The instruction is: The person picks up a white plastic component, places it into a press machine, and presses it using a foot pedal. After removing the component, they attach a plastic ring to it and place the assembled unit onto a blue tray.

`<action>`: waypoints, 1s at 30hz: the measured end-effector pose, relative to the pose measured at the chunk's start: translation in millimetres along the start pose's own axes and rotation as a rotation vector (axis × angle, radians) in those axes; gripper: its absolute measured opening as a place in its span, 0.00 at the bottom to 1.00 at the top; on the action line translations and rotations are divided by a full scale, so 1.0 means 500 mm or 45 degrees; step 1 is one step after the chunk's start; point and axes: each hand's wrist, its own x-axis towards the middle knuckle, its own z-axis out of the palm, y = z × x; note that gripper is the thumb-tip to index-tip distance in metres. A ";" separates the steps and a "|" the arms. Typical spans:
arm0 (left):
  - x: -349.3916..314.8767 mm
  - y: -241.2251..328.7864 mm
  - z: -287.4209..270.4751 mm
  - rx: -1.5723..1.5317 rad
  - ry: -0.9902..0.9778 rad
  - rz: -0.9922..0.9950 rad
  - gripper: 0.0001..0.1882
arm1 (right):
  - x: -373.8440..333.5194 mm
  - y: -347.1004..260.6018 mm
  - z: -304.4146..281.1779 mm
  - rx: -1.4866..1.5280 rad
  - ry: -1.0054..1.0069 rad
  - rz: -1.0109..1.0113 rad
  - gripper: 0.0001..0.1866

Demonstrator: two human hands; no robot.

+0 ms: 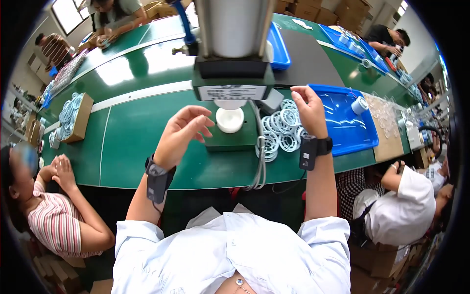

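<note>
Nearest the head camera, a light-blue shirt [230, 250] fills the bottom of the view, its sleeves rolled, with a forearm rising on either side and a black strapped device [157, 183] on each wrist. The left hand [183, 132] is open, its fingers spread and loosely bent, just to the left of a white cup [230, 120]. That cup sits upright on the green base [227, 142] of a press [232, 81], directly under the press head. (Whether the fingertips touch the base, I cannot tell.) The right hand [308, 110] is raised, fingers half curled but not closed, between a heap of pale-blue rings [281, 127] and a blue tray [347, 137]. Inside the tray, near its far right corner, is a white cylindrical part [360, 105]. Right of it, clear pieces [384, 120] lie on a brown sheet [383, 153]. Well to the left, a cardboard box [82, 117] holds more rings on the green table [137, 147]. Co-workers sit at either side, one in a striped top [56, 220].
</note>
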 end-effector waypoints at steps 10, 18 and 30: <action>0.086 -0.123 -0.178 1.369 0.626 0.261 0.08 | -0.044 -0.022 0.031 -0.038 -0.199 0.179 0.07; 0.084 -0.126 -0.175 1.629 0.598 0.393 0.06 | -0.057 0.016 0.049 0.383 -0.026 0.176 0.07; 0.040 -0.072 -0.055 0.447 0.177 0.154 0.07 | -0.038 0.001 0.014 -0.933 0.357 -0.220 0.06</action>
